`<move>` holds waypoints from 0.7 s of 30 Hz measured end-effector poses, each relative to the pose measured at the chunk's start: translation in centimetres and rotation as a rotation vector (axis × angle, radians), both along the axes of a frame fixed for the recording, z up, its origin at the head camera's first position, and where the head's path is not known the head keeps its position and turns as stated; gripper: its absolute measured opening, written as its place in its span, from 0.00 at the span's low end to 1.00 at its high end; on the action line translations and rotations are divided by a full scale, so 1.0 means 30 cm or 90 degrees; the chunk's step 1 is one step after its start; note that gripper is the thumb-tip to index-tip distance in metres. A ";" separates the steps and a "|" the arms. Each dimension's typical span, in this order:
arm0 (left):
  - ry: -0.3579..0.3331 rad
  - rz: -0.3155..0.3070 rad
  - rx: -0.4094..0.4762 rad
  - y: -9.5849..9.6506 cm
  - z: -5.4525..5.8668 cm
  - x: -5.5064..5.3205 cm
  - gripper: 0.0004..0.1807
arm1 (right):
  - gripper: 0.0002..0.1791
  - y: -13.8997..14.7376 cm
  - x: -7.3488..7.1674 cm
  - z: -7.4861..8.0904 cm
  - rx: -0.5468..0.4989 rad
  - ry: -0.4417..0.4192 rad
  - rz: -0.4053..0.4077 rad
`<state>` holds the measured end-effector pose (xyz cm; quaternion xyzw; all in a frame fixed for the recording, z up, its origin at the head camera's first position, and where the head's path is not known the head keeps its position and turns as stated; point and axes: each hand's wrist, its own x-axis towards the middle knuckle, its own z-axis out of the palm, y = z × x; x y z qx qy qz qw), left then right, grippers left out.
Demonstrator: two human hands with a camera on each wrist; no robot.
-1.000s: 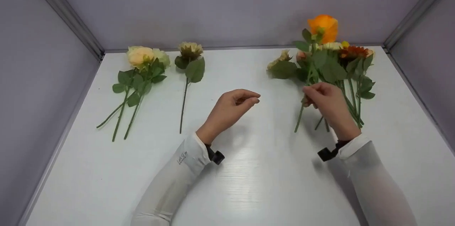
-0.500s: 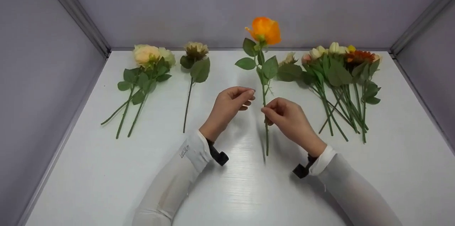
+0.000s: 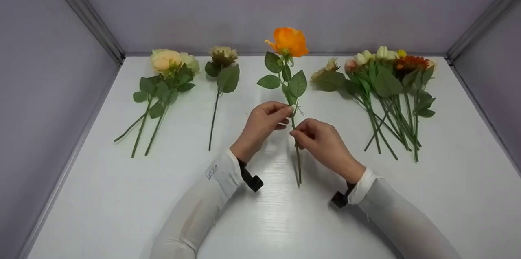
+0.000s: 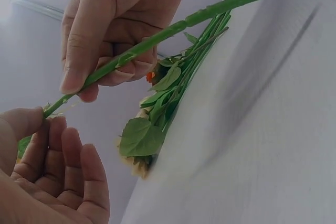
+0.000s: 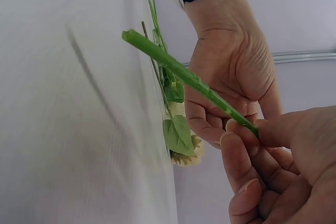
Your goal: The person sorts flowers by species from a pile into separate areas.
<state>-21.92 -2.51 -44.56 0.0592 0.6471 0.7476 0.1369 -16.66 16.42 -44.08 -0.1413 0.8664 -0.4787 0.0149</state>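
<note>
In the head view, an orange rose [image 3: 290, 42] with green leaves is held up off the table, bloom toward the back wall. My left hand [image 3: 264, 126] pinches its stem between thumb and index finger, just below the leaves. Lower down, my right hand [image 3: 323, 139] pinches the same stem with thumb and fingertips. The left wrist view shows the bare stem [image 4: 231, 4] running out past both hands, its cut end above the table. In the right wrist view, the bloom is out of sight, and the stem [image 5: 181, 69] slants from the right fingertips.
To the left lie peach and pale green roses [image 3: 165, 61] and, apart from them, a single cream flower [image 3: 223, 56] on a dark stem. At the right is a pile of tulips and a rust-orange flower [image 3: 413, 62]. Walls enclose the white table [image 3: 101, 194].
My right hand has carried the orange rose from the right-hand pile leftward to the middle. My left hand, free before, now pinches the stem too.
</note>
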 end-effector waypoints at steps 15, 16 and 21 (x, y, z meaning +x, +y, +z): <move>-0.004 -0.005 -0.019 -0.005 -0.001 -0.004 0.11 | 0.10 -0.009 0.004 -0.007 0.006 0.006 0.011; -0.004 -0.004 -0.025 -0.006 0.001 -0.006 0.11 | 0.11 -0.007 0.003 -0.005 0.007 0.007 0.009; 0.003 0.011 -0.054 -0.051 0.009 -0.023 0.11 | 0.17 0.008 -0.003 0.003 -0.003 0.005 -0.004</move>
